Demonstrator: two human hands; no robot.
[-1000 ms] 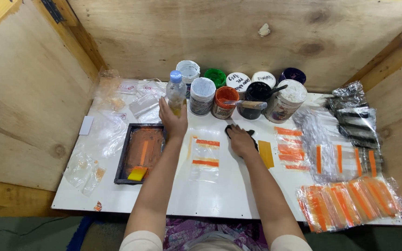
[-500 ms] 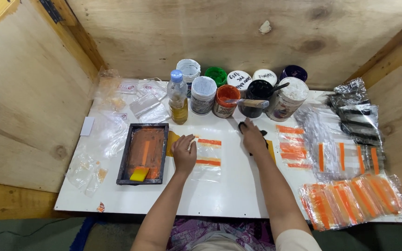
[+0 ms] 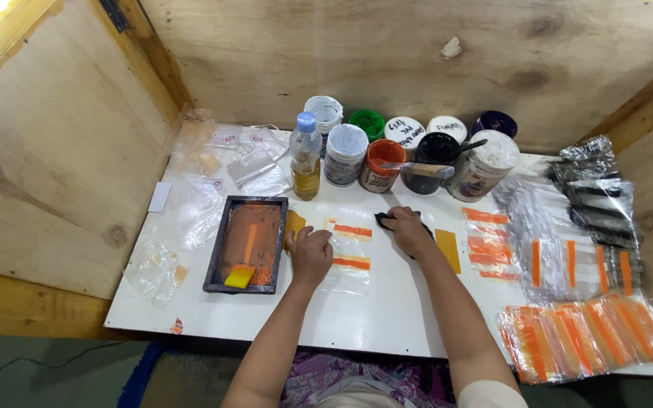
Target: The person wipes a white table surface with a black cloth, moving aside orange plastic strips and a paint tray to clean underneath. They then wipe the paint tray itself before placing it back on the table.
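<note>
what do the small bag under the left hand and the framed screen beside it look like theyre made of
Bag: thin clear plastic film, glossy, with orange printed bands; the white table shows through it. Framed screen: dark rigid frame, possibly metal or painted wood, around a flat panel smeared with orange ink. Left hand rests at the bag's edge.

White table point(image 3: 387, 332), plywood walls point(image 3: 281, 60), perhaps green floor point(image 3: 54, 370).

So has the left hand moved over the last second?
Yes. The left hand has come back from the clear bottle toward the person, and now rests on the plastic bag beside the black tray.
</note>
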